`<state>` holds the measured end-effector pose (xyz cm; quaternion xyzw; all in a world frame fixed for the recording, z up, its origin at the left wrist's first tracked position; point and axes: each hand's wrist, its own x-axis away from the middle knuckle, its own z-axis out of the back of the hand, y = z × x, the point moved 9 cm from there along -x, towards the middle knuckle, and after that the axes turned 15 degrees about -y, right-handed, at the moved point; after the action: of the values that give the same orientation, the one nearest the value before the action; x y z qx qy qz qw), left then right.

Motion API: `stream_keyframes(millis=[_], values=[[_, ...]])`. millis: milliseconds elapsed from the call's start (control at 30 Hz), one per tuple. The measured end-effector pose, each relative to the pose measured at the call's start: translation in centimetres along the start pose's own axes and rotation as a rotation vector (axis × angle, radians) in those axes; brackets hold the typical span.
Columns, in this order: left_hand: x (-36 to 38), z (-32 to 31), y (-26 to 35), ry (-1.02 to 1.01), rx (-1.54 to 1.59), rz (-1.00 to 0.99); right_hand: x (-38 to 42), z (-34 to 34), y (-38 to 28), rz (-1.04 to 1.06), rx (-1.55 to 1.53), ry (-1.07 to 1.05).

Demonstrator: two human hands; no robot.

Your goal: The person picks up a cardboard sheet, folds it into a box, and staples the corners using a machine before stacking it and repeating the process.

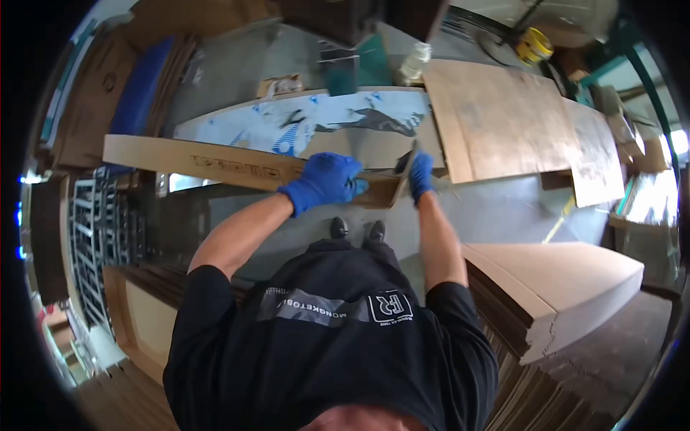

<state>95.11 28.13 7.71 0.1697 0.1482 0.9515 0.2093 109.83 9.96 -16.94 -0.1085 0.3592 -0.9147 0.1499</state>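
Observation:
A long, narrow cardboard box [215, 164] with printing on its side stretches across in front of me, running off to the left. My left hand [327, 182], in a blue glove, is closed over the box near its right end. My right hand [421, 176], also in a blue glove, grips the upright end flap [402, 188] at the box's right end. Its fingers are partly hidden behind that flap. Behind the box lies a long panel [215, 129] under white and blue printed film, with a torn dark patch toward its right.
Large cardboard sheets [499, 122] lie to the right of the film-covered panel. Stacked cardboard [575, 276] stands close on my right, with more cardboard [147, 323] at my left. A yellow bucket [534, 47] sits at the back right. A metal rack [85, 244] is at far left.

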Motion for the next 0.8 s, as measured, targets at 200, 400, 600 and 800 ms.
stream_keyframes(millis=[200, 400, 600, 800], values=[[5.4, 5.2, -3.1, 0.423, 0.013, 0.081, -2.6, 3.8, -12.4, -0.112, -0.416, -0.153], [5.3, 3.1, -8.1, 0.112, 0.128, 0.107, 7.4, 5.9, -25.5, 0.182, -0.397, -0.414], [9.1, 17.0, -5.1, 0.291, 0.343, 0.060, 5.7, 16.2, -32.8, 0.519, -0.642, -0.441], [8.0, 25.4, -5.3, 0.427, 0.004, -0.050, -1.5, 15.4, -29.4, 0.639, -0.569, -0.164]])
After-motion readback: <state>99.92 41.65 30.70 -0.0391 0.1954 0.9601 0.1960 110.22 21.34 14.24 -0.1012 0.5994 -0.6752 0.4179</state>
